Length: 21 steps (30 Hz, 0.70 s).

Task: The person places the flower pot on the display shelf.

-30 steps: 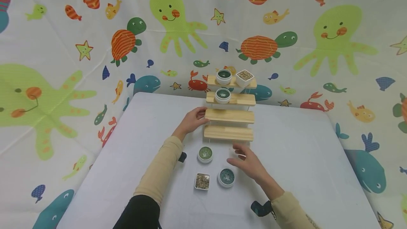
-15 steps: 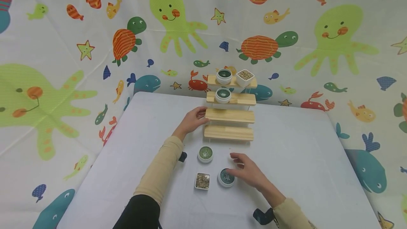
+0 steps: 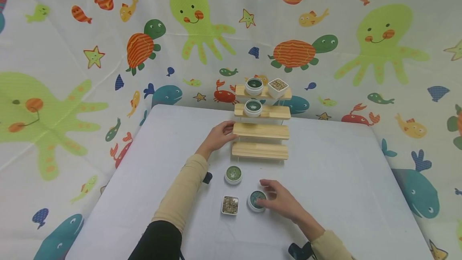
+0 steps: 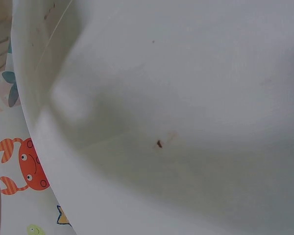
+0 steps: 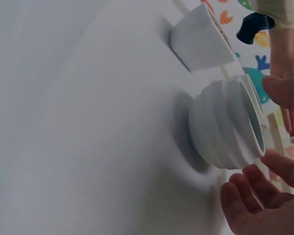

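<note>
At the left end of a tiered wooden display stand, my left hand holds the third shelf's end between thumb and fingers. My right hand is spread around a round white ribbed pot with a dark teal top. In the head view its thumb lies over that pot's rim; in the right wrist view the fingers are beside the rim, loosely bent, with no firm grip visible. A round pot with a green top and a square white pot of gravel stand nearby on the table.
The stand's top shelf bears a round pot and a square pot of pebbles. Another round pot sits on the shelf below. A white cloth covers the table, and a sea-animal curtain hangs behind.
My right hand has moved back from near the stand's front, toward me and down to the teal-topped pot. The left hand stays at the stand.
</note>
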Motion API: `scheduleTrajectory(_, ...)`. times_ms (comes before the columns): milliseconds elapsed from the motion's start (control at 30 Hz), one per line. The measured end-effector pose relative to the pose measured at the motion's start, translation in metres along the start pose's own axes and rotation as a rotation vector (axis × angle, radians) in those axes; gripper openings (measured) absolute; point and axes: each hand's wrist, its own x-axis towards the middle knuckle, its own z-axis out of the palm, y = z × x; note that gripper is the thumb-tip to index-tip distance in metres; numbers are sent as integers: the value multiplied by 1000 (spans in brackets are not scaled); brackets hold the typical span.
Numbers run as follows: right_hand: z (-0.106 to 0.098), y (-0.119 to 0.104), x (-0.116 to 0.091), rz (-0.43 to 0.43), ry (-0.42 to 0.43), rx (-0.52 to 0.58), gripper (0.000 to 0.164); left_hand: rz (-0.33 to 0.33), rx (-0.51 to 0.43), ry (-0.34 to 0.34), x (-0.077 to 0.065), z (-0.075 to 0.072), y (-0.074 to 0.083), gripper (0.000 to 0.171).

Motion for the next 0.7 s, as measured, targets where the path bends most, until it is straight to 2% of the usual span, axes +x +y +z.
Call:
scheduleTrajectory(233, 6, 2, -2, -7, -51, -10, 74, 10, -13, -23, -3, -2, 1, 64)
scheduleTrajectory(367, 8, 5, -3, -41, -76, -19, 75, 2, -5, -25, -3, -3, 2, 64)
scheduleTrajectory(567, 11, 8, -4, -101, -86, -30, 74, -6, 7, -23, -4, -3, 2, 64)
scheduleTrajectory(700, 12, 8, -4, -106, -89, -40, 73, -8, 9, -21, -4, -3, 2, 64)
